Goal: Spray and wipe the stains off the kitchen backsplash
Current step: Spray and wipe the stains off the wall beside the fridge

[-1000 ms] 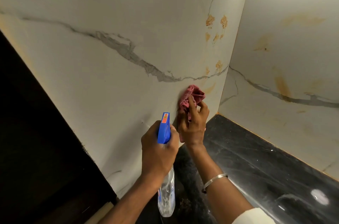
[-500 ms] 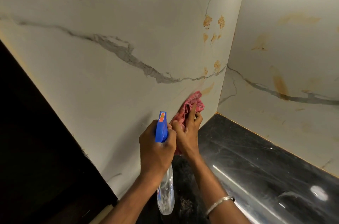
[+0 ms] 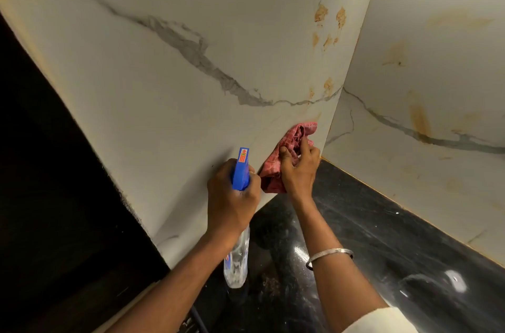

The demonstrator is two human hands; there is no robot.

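Note:
The white marble backsplash point(image 3: 169, 119) with a grey vein meets a second panel point(image 3: 426, 65) at a corner. Orange-brown stains point(image 3: 328, 24) dot the left panel near the corner, and more stains point(image 3: 419, 121) streak the right panel. My right hand point(image 3: 299, 168) presses a crumpled red cloth point(image 3: 292, 141) against the left panel, low down beside the corner. My left hand point(image 3: 232, 199) grips a clear spray bottle point(image 3: 237, 261) by its blue trigger head point(image 3: 241, 168), nozzle toward the wall, just left of the cloth.
A glossy black countertop point(image 3: 382, 245) runs along the base of both panels, with a bright light reflection at the lower right. A dark area point(image 3: 54, 196) borders the left panel's edge. A silver bangle point(image 3: 329, 255) sits on my right wrist.
My right hand has slid the red cloth rightward along the left panel toward the corner. The left hand keeps the bottle in about the same spot.

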